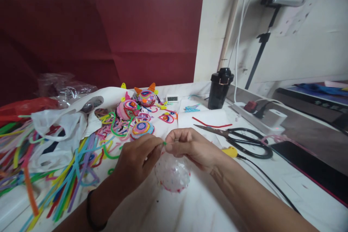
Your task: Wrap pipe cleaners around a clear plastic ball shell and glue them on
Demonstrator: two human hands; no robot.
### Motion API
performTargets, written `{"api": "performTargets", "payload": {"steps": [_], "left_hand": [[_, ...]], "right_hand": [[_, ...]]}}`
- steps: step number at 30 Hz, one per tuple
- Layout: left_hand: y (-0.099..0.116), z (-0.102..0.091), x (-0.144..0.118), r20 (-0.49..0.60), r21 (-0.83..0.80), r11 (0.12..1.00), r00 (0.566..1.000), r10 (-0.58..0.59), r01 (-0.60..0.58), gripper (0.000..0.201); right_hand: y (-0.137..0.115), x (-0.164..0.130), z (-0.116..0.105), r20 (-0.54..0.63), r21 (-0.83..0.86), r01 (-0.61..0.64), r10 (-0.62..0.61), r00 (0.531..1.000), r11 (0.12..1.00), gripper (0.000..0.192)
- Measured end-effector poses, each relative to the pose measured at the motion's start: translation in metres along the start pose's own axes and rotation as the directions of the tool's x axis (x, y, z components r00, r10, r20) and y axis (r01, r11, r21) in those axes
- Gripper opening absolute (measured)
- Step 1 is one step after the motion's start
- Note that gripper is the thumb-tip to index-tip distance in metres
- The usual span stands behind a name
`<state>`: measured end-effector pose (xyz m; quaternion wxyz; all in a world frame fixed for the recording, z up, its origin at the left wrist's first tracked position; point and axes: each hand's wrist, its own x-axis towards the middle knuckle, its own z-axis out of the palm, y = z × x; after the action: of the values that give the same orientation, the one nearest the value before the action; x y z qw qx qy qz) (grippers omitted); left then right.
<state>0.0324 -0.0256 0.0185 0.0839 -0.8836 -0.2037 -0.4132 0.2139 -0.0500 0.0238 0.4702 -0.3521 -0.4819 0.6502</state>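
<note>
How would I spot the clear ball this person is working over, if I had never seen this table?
Start at the white table and find the left hand and right hand pinching a green bit together. Just below them sits the clear ball, see-through and speckled. The decorated balls farther back are wrapped in bright colours instead.

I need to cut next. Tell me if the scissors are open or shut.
Shut: the scissors lie flat on the table, blades together in one point.
</note>
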Motion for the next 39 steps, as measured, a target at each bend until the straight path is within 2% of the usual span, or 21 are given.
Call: {"api": "performTargets", "payload": {"steps": [7, 14, 17, 19, 22, 25, 29, 32, 35, 39], "left_hand": [[0.006, -0.001, -0.001, -0.011, -0.045, 0.993, 0.994, -0.106, 0.106, 0.010], [0.015, -0.004, 0.003, 0.015, -0.017, 0.975, 0.975, -0.223, 0.223, 0.013], [0.014, -0.005, 0.004, 0.041, 0.001, 0.969, 0.968, -0.246, 0.246, 0.013], [0.012, -0.005, 0.003, 0.072, -0.002, 0.966, 0.964, -0.256, 0.257, 0.012], [0.010, -0.004, 0.003, 0.129, -0.036, 0.959, 0.953, -0.273, 0.280, 0.012], [0.008, -0.002, 0.002, 0.172, -0.067, 0.951, 0.942, -0.288, 0.303, 0.014], [0.008, -0.002, 0.002, 0.201, -0.091, 0.936, 0.927, -0.316, 0.339, 0.015], [0.009, -0.003, 0.002, 0.238, -0.121, 0.917, 0.907, -0.346, 0.381, 0.016], [0.008, -0.004, 0.004, 0.276, -0.175, 0.869, 0.870, -0.409, 0.464, 0.016], [0.008, -0.005, 0.009, 0.384, -0.305, 0.718, 0.771, -0.509, 0.626, 0.017]], "right_hand": [[0.008, 0.002, 0.006, -0.012, 0.030, 0.092, -0.092, 0.996, 0.995, 0.027], [0.013, 0.005, 0.016, -0.090, 0.040, 0.178, -0.174, 0.981, 0.983, 0.034], [0.014, 0.006, 0.015, -0.103, -0.044, 0.203, -0.207, 0.973, 0.978, 0.035], [0.013, 0.006, 0.010, -0.095, -0.176, 0.244, -0.263, 0.960, 0.954, 0.032], [0.008, 0.004, 0.000, -0.036, -0.409, 0.356, -0.405, 0.914, 0.840, 0.019], [0.003, 0.001, -0.008, 0.079, -0.543, 0.440, -0.478, 0.875, 0.715, 0.006], [-0.002, -0.003, -0.011, 0.201, -0.632, 0.508, -0.509, 0.837, 0.585, 0.013], [-0.004, -0.005, -0.009, 0.278, -0.718, 0.537, -0.524, 0.805, 0.443, 0.013], [-0.006, -0.008, -0.008, 0.321, -0.777, 0.533, -0.519, 0.792, 0.334, 0.011], [-0.007, -0.010, -0.009, 0.327, -0.790, 0.523, -0.502, 0.801, 0.320, 0.012]]}}
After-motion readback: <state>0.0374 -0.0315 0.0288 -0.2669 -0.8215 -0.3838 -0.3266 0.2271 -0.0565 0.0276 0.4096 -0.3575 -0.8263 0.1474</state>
